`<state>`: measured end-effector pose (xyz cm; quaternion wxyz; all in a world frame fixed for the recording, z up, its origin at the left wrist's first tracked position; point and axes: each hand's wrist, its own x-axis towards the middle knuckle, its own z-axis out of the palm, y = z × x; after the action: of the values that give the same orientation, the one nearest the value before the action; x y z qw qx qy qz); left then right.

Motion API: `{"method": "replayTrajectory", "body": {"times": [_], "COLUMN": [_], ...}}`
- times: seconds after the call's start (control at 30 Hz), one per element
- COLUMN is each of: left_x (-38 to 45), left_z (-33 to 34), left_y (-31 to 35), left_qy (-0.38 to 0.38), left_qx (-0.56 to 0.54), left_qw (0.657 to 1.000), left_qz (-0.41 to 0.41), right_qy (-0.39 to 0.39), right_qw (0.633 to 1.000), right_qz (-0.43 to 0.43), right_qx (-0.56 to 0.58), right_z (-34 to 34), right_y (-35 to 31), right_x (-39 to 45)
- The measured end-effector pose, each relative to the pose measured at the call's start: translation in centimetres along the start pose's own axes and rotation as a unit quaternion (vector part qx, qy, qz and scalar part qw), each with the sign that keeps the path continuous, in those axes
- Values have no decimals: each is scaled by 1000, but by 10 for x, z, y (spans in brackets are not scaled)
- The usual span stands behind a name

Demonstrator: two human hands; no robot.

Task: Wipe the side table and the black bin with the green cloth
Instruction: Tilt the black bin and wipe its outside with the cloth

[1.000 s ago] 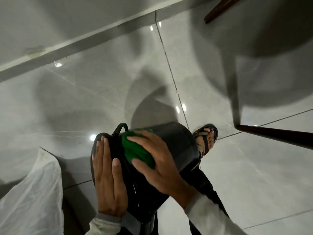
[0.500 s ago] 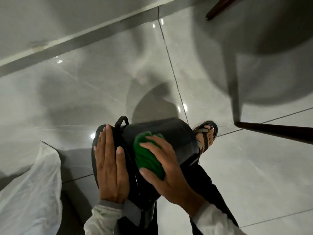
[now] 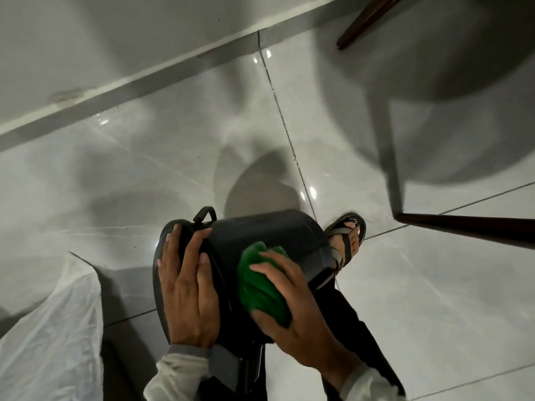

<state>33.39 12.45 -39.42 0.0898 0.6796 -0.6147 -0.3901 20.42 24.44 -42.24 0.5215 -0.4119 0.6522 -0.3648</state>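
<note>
The black bin [image 3: 272,235] is tipped on its side and held up above the tiled floor, its lid end to the left. My left hand [image 3: 188,293] lies flat against the lid, fingers curled over its rim, holding the bin steady. My right hand [image 3: 292,311] presses the bunched green cloth [image 3: 260,282] against the bin's rounded side wall. A small black handle loop [image 3: 206,213] sticks up near the lid. The side table's top is out of view; only its dark wooden legs show.
A dark wooden leg [image 3: 469,228] reaches in from the right edge and another [image 3: 367,20] at the top right. A white plastic bag [image 3: 55,337] lies at the lower left. My sandalled foot [image 3: 347,241] stands behind the bin. A wall skirting [image 3: 121,85] crosses the upper left.
My right hand has slid the green cloth along the bin's side, away from the lid and toward me. The left hand has stayed on the lid, its fingers now curled over the rim.
</note>
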Motion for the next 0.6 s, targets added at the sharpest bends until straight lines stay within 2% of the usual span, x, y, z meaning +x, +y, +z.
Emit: {"method": "replayTrajectory", "body": {"times": [0.07,0.13,0.23,0.3,0.37,0.43,0.5,0.53,0.6], "left_x": [3,8,16,22,27,31,37,41,53], "left_z": [2,6,16,24,28,25,17,12,3], "left_y": [7,17,39,54,58,54,43,35,17], "left_qy": [1,-2,1,4,12,11,-9,-27,-72], "left_qx": [-2,12,33,46,57,55,63,78,122], "left_qw": [1000,1000,998,997,995,993,993,993,990], "left_qz": [-5,-19,-47,-62,-87,-103,-95,-78,-3], "right_qy": [10,69,184,195,160,148,157,163,175], "right_qw": [999,990,940,905,906,926,933,928,895], "right_qz": [37,121,284,360,373,330,291,286,298], "right_qx": [-12,11,33,118,124,104,141,174,281], "right_z": [-23,-40,-62,-70,-75,-78,-83,-84,-83], "right_y": [29,64,106,116,115,105,92,85,73], "right_x": [-8,5,54,82,97,104,111,112,114]}}
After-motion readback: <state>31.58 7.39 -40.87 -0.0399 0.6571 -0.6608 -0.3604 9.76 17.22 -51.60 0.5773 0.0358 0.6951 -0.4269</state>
